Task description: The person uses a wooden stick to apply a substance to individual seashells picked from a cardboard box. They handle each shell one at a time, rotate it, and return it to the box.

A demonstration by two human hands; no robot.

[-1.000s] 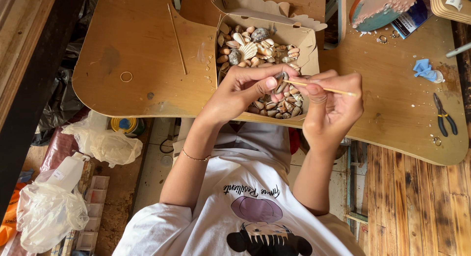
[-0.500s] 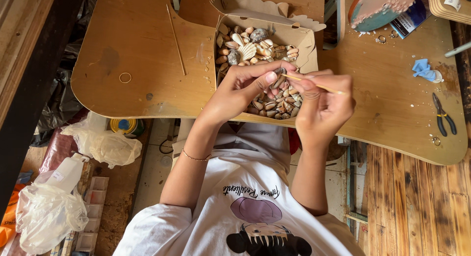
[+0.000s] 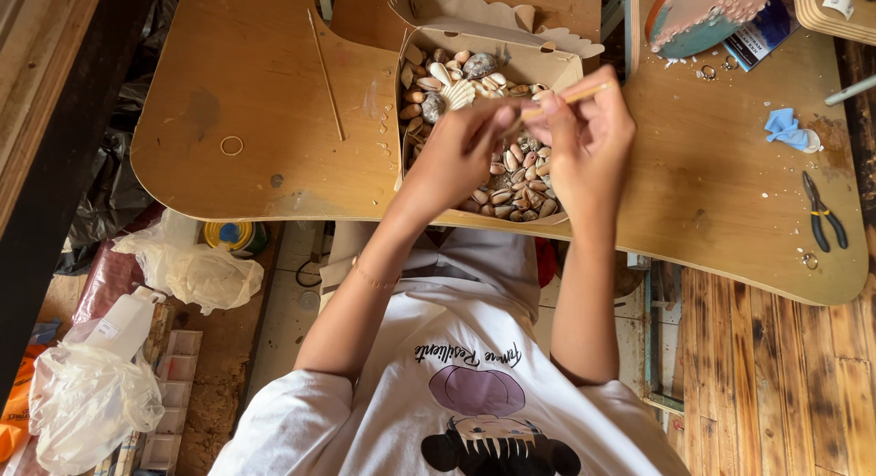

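An open cardboard box [image 3: 553, 67] full of small seashells [image 3: 516, 186] sits on a wooden table [image 3: 274, 120]. Both my hands hover over the box with their fingertips meeting. My left hand [image 3: 461, 147] pinches something small at its fingertips, likely a shell, mostly hidden by the fingers. In my right hand [image 3: 589, 134] is a thin wooden stick [image 3: 577, 95] whose tip points at the left fingertips. A thin bracelet circles my left wrist.
A second thin stick [image 3: 325, 63] and a small ring [image 3: 232, 146] lie left of the box. Pliers [image 3: 826, 222], a blue scrap [image 3: 787, 129] and a round teal-edged piece [image 3: 703, 15] lie to the right. Plastic bags [image 3: 91, 398] rest on the floor at the left.
Both hands have moved farther over the box. My right hand has come up close against the left, and the stick now points toward the left fingertips.
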